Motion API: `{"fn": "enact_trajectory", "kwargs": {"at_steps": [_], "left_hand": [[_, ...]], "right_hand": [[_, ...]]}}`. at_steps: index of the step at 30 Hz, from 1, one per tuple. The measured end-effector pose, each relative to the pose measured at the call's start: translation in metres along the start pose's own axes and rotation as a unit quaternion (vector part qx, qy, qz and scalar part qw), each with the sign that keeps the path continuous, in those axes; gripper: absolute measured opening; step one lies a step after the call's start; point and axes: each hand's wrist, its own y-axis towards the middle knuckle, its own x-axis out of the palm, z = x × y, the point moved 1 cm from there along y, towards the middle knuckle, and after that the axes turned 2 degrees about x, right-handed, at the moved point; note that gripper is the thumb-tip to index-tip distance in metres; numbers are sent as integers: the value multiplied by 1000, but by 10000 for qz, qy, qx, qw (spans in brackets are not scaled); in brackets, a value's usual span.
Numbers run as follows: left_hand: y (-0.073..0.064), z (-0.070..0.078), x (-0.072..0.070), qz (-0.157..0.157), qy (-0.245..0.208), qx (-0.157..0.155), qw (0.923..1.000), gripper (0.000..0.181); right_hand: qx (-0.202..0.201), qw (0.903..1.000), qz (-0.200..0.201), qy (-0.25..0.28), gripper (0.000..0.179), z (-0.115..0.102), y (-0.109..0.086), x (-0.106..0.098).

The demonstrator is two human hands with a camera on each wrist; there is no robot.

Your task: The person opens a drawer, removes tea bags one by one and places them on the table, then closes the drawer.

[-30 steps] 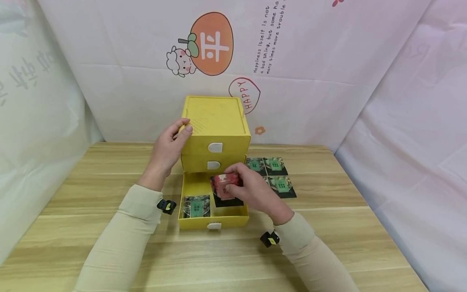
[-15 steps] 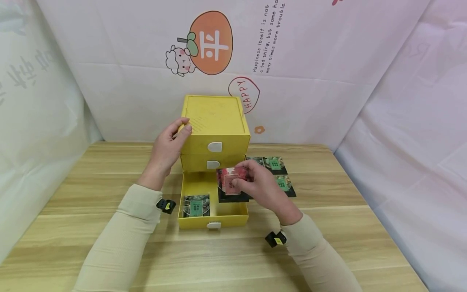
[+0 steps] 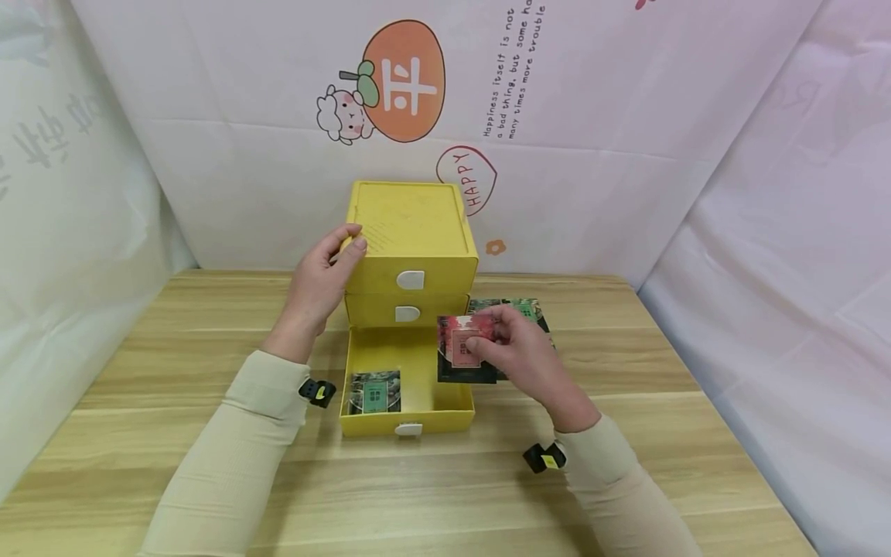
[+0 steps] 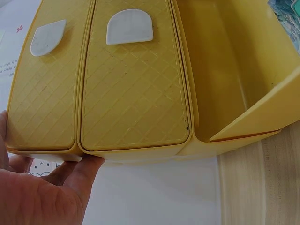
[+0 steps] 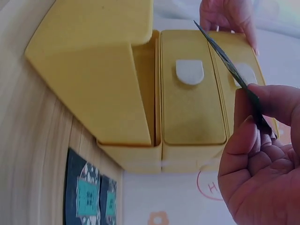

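My left hand (image 3: pixel 316 282) rests against the upper left side of a yellow three-drawer unit (image 3: pixel 411 220), fingertips at its top edge. The bottom drawer (image 3: pixel 445 424) is pulled out, and a green-labelled flat packet (image 3: pixel 376 393) lies in its front left corner. My right hand (image 3: pixel 525 352) pinches a red-and-black flat square packet (image 3: pixel 454 348) between thumb and fingers, above the drawer's right side. Seen edge-on in the right wrist view, that packet (image 5: pixel 225 58) is thin and slightly bent. In the left wrist view, fingers (image 4: pixel 84 176) touch the unit's side.
Several green-labelled packets (image 3: pixel 529 308) lie on the wooden table (image 3: pixel 418 495) right of the unit, partly hidden by my right hand; two such packets (image 5: pixel 86 194) show in the right wrist view. A printed white cloth (image 3: pixel 592 193) hangs behind the unit.
My right hand has carried the red-and-black packet rightward, from over the middle of the open drawer to over its right wall. The left hand stays where it was on the unit.
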Motion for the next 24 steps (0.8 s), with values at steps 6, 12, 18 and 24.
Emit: {"fn": "enact_trajectory", "kwargs": {"at_steps": [6, 12, 18, 24], "left_hand": [[0, 1, 0, 9, 9, -19, 10000, 63], [0, 1, 0, 20, 7, -18, 10000, 62], [-1, 0, 0, 11, 18, -16, 10000, 63], [0, -1, -1, -12, 16, -16, 10000, 64]], "right_hand": [[83, 9997, 97, 213, 40, 12, -3, -10], [209, 9991, 172, 341, 46, 27, -7, -20], [323, 9986, 241, 330, 49, 41, -12, -28], [475, 9986, 222, 84, 49, 53, -17, -32]]}}
